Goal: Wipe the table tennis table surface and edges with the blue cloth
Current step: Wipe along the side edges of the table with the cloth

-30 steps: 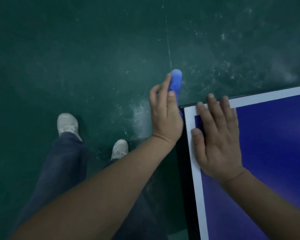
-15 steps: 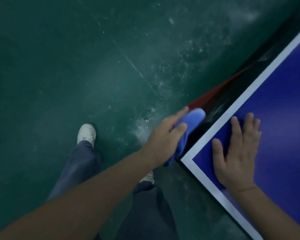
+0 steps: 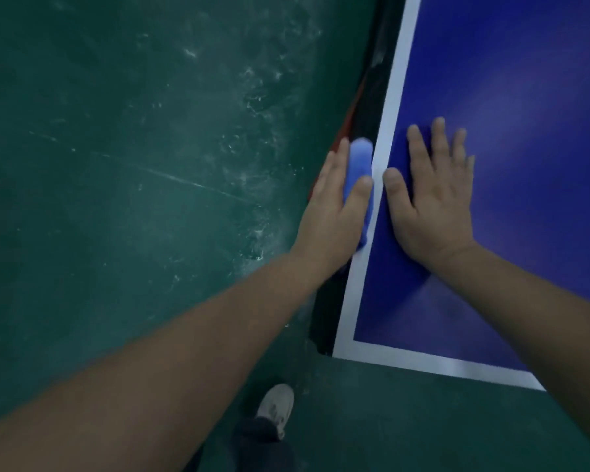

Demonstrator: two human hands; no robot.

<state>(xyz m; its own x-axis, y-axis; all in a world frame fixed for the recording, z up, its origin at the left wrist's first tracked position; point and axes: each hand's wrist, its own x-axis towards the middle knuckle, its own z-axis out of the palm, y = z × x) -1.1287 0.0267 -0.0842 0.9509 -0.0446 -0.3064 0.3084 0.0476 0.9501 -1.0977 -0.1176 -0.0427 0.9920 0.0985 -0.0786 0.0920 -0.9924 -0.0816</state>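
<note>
Pressing against the left side edge of the table (image 3: 385,172) is one blue cloth (image 3: 358,165), folded into a soft wad and sitting just left of the white border line, a bit beyond the near left corner. The left hand (image 3: 334,212) has it: fingers run along the outer side of the cloth and the thumb lies over the top, so the cloth is pinched between them and held against the edge. Some of the cloth pokes out past the fingertips at the far end, and a bit shows below the palm too.

Just to the right, the right hand (image 3: 433,199) lies flat on the blue playing surface, palm down, fingers straight and spread a little, holding nothing. Its thumb nearly reaches the white line, close to the other thumb.

So that's two hands, two bare forearms, one cloth. Table top is deep blue with a white stripe round the rim and a dark side edge; a red strip (image 3: 348,124) shows under it, farther along. No brand, label or writing is readable anywhere.

Around it all is a dark green floor (image 3: 133,165) with whitish scuffs and a thin pale line. One light-coloured shoe (image 3: 276,407) and a dark trouser leg (image 3: 259,444) show at the near edge.
</note>
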